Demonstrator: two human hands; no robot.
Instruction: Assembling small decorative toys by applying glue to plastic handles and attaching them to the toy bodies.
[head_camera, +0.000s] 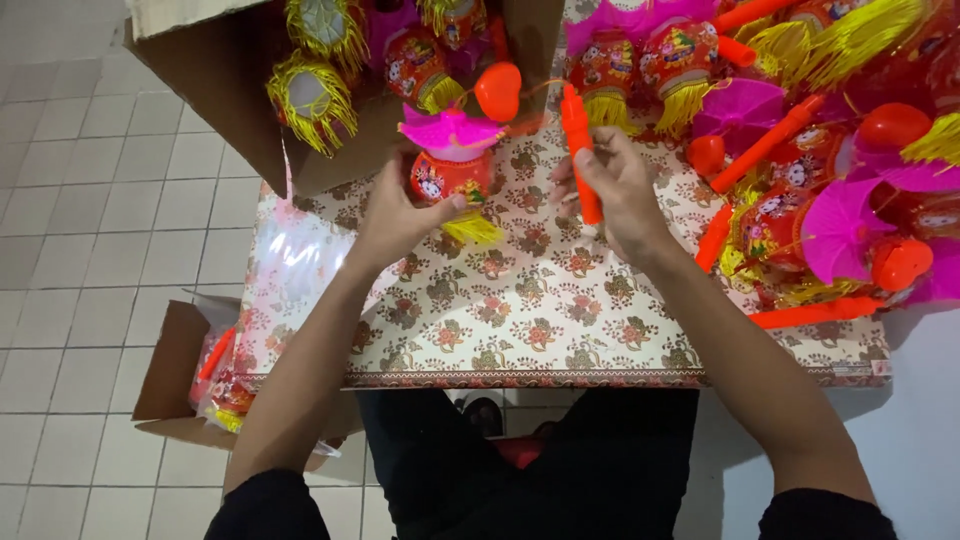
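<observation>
The left hand (395, 215) is gripping a small red plastic lantern with a pink pleated top and a yellow fringe (452, 165), fingers curled round its red body and thumb pressing the front. The right hand (615, 185) is closing round an orange plastic handle stick (578, 150), pinching it between thumb and fingers so that it is standing nearly upright. One lantern and one stick are being held; both are sitting just above the far middle of the table covered with a cream floral-patterned cloth (520, 310), the stick just to the right of the lantern and apart from it. An orange heart-shaped plastic piece (498, 90) is hanging just beyond the lantern.

At the table's far left corner, one large open brown cardboard box (230, 95) is holding finished lanterns: two yellow-fringed ones are showing clearly, with at least two more red-and-pink ones behind, the rest cut off by the frame. On the table's right side, a heap of loose lanterns, pink tops and orange sticks (810, 150) is lying; about five sticks are countable, the lanterns being too tangled to count. Below the table's left edge, a smaller brown cardboard box (170, 370) on the white tiled floor (90, 200) is holding clear bags of red and orange parts. A clear plastic bag (290, 265) is draping over the table's left edge.
</observation>
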